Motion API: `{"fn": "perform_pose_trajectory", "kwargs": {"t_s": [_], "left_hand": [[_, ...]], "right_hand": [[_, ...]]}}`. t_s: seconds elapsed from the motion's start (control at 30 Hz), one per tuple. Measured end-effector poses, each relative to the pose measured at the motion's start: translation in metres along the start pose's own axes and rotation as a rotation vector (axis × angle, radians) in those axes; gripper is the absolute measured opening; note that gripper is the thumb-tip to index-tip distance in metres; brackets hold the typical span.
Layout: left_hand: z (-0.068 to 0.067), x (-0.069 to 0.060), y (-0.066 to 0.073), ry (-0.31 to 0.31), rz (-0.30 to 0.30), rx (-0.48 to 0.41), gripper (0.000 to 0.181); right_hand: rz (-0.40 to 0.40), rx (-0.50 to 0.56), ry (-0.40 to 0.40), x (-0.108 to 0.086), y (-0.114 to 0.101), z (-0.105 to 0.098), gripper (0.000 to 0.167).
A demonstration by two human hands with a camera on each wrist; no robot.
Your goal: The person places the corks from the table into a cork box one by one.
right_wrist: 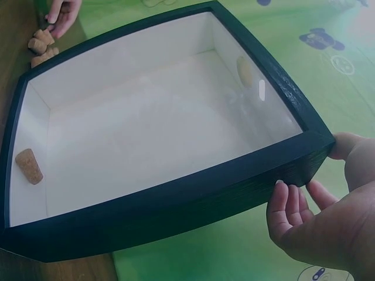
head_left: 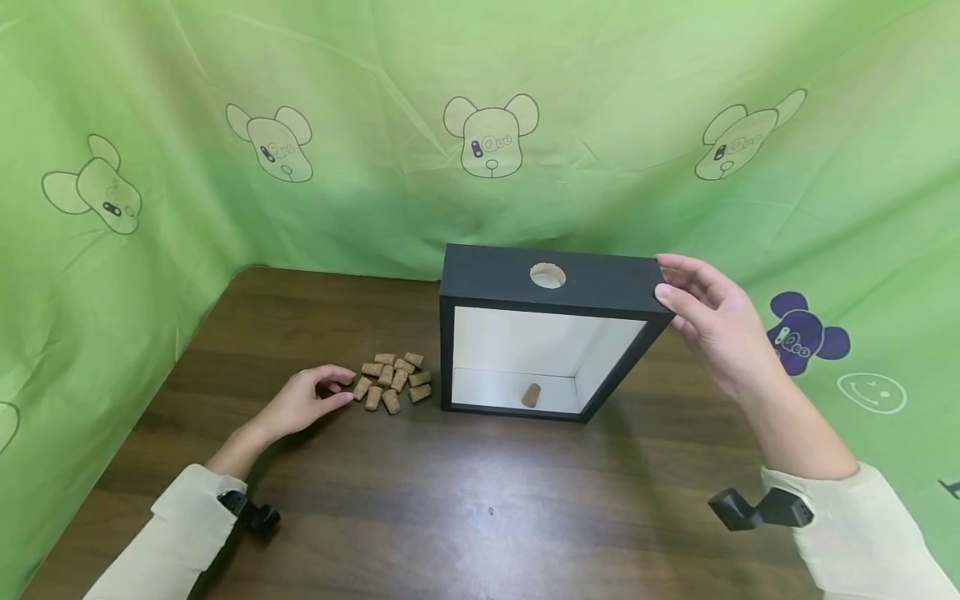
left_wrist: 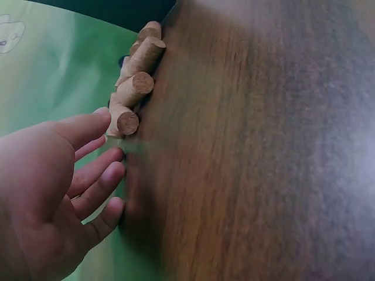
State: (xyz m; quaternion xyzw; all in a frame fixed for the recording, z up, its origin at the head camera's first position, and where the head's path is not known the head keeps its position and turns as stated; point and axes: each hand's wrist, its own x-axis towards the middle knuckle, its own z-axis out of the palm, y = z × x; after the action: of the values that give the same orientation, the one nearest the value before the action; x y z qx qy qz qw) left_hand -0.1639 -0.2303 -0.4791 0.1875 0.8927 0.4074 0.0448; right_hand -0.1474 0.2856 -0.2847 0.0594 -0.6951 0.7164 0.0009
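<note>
A black shadow-box frame [head_left: 487, 273] with a clear front and white inside stands upright on the table. Its top has a round hole [head_left: 548, 276]. One cork [head_left: 532, 396] leans inside at the bottom, also seen in the right wrist view as a tapered cork [right_wrist: 29, 167]. My right hand [head_left: 717, 327] grips the frame's top right corner, thumb at the front edge. Left of the frame lies a loose pile of corks [head_left: 386, 375]. My left hand [head_left: 306, 402] is at that pile's left side, fingers spread and loosely bent, with its thumb close to a cork [left_wrist: 128, 123].
The brown wooden table [head_left: 450, 517] carries everything. A green cloth [head_left: 375, 183] printed with bear faces hangs behind and at both sides. Small black cameras sit on both wrists, the left camera [head_left: 251, 512] close above the table.
</note>
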Motion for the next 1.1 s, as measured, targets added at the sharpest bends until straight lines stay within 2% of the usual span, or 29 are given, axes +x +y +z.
{"fn": "perform_pose_trajectory", "kwargs": {"t_s": [0.4, 0.7, 1.1], "left_hand": [[0.01, 0.014, 0.004, 0.024, 0.034, 0.009, 0.025], [0.018, 0.017, 0.007, 0.053, 0.006, 0.023, 0.022], [0.014, 0.017, 0.004, 0.032, 0.027, 0.049, 0.022]], "right_hand": [[-0.003, 0.011, -0.005, 0.001, 0.001, 0.0, 0.034], [-0.002, 0.016, -0.005, 0.001, 0.001, -0.001, 0.035], [0.0, 0.017, -0.002, 0.0, 0.002, -0.001, 0.035]]}}
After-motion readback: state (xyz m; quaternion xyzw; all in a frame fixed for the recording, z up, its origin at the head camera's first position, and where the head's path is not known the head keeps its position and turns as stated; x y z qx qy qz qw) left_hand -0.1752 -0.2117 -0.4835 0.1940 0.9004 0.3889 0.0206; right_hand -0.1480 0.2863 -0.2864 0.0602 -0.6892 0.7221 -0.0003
